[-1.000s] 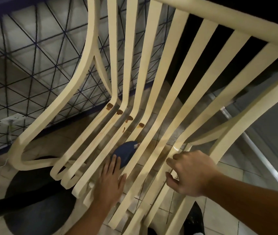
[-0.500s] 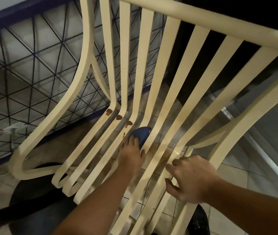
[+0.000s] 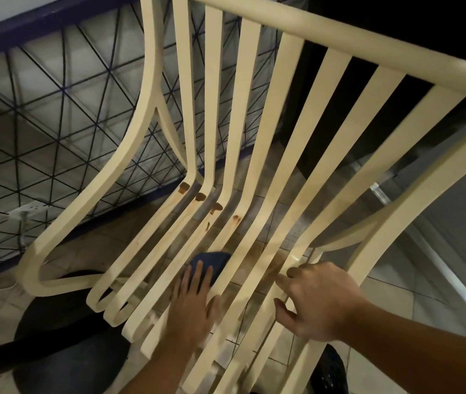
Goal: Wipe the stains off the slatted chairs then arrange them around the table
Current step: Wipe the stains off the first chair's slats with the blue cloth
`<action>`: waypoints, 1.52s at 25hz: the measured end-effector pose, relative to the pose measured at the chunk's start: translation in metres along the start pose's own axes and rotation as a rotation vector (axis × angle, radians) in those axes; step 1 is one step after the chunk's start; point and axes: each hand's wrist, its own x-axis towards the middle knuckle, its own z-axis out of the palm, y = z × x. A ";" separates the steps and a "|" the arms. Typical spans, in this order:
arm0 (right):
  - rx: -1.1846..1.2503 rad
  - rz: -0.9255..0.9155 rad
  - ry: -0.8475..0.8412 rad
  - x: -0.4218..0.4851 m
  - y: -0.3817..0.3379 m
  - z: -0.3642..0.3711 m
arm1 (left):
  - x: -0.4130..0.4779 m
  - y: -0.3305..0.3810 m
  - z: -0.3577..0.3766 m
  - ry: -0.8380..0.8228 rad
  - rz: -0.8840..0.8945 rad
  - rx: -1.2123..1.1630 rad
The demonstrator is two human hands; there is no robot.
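Note:
A cream slatted chair (image 3: 288,115) fills the view, seen from above its seat. Brown stains (image 3: 200,197) mark several slats at the bend between seat and back, with fainter brown smears lower on the seat. My left hand (image 3: 192,302) lies flat with straight fingers on a dark blue cloth (image 3: 212,264), pressing it onto the middle seat slats below the stains. My right hand (image 3: 317,297) grips a slat at the right side of the seat, fingers curled round it.
A dark blue diamond-pattern railing (image 3: 55,115) runs behind the chair on the left. A white power strip (image 3: 28,209) lies by its base. A dark round base (image 3: 64,345) sits on the tiled floor at lower left. A metal rail (image 3: 425,251) runs at right.
My left hand with the cloth slid up to the stains at the bend, then back down the seat slats toward me. The rightmost stain looks fainter. My right hand stayed on its slat.

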 end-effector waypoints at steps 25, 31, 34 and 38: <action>0.004 0.054 -0.077 0.002 -0.003 -0.004 | 0.057 0.037 -0.028 0.002 0.076 -0.021; 0.017 0.049 -0.066 0.002 -0.003 -0.001 | 0.047 0.031 -0.040 -0.058 0.014 0.004; 0.030 0.051 -0.068 0.003 -0.002 0.000 | 0.070 0.043 -0.041 -0.067 -0.001 -0.066; 0.014 0.051 -0.074 0.005 -0.003 -0.001 | 0.119 0.075 -0.052 -0.071 0.034 -0.055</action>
